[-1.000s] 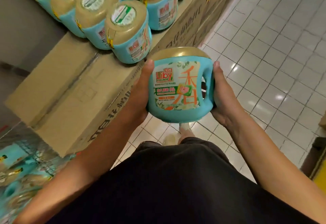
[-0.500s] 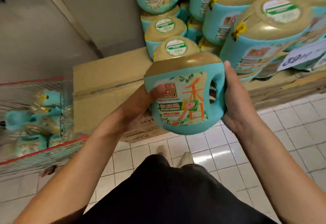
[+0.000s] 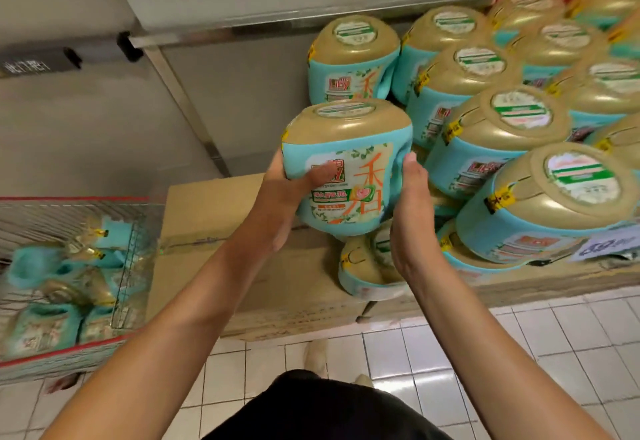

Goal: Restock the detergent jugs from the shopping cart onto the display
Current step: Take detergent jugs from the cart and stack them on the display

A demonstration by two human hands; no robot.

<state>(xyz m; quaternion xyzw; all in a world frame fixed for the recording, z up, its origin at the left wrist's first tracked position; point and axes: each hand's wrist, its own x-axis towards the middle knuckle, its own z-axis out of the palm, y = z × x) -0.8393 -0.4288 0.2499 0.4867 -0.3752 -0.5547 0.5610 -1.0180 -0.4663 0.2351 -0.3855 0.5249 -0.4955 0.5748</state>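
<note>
We're squeezing the jug (image 3: 346,169) between left hand (image 3: 278,202) and right hand (image 3: 410,224); landed crooked, the stack (image 3: 502,127) might topple.

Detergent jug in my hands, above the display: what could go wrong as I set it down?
1. The held jug is only squeezed at its sides by the left hand and right hand, so it could slip.
2. The low jug under it sits near the front edge of the cardboard box. A bump might tip it onto the tiled floor.
3. The stacked jugs alongside stand in tiers, and a nudge may shift them.
</note>
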